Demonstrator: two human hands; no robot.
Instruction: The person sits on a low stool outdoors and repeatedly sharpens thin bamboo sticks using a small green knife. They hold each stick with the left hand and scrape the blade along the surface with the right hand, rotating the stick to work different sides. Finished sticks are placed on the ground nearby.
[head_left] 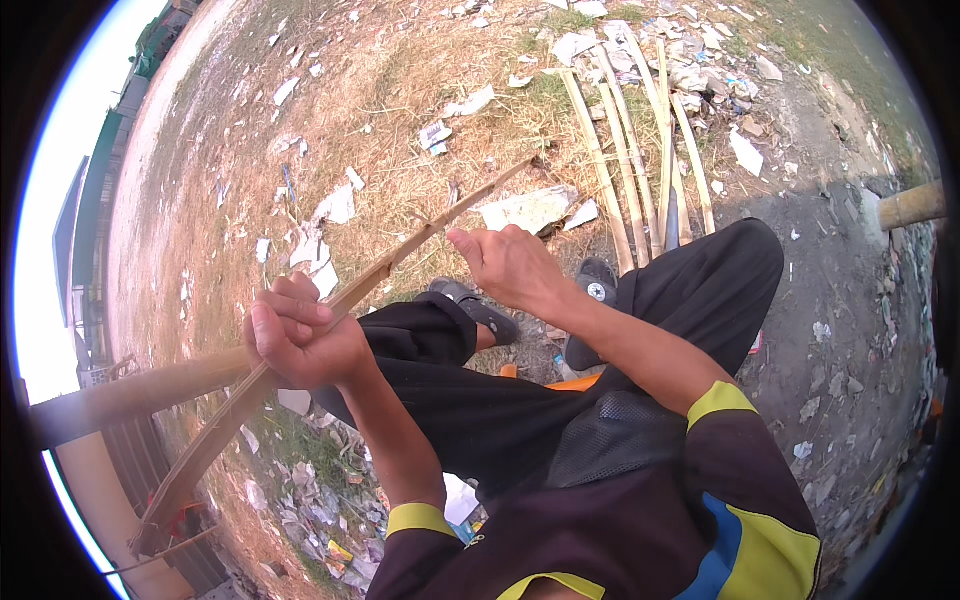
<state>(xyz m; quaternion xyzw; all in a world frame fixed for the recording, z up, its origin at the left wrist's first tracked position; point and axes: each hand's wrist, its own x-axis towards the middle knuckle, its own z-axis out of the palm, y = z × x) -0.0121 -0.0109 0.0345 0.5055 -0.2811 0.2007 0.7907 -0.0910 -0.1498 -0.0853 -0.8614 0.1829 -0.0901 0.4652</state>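
Note:
A long split bamboo strip (375, 275) slants from the lower left to the upper middle, with small splinters lifting from its edge. My left hand (308, 335) is closed around it, thumb on the near side. Beside its farther half, my right hand (518, 268) is curled closed, with the thumb pointing toward the strip. Whatever the right fingers hold, if anything, is hidden. Several more bamboo strips (625, 160) lie fanned on the ground ahead, their near ends by my right leg.
A thick bamboo pole (160, 388) runs in from the left, behind my left hand. Another bamboo pole end (912, 206) juts in at the right. Dry grass and scraps of litter (530, 208) cover the ground. Between my legs shows an orange bar (575, 383).

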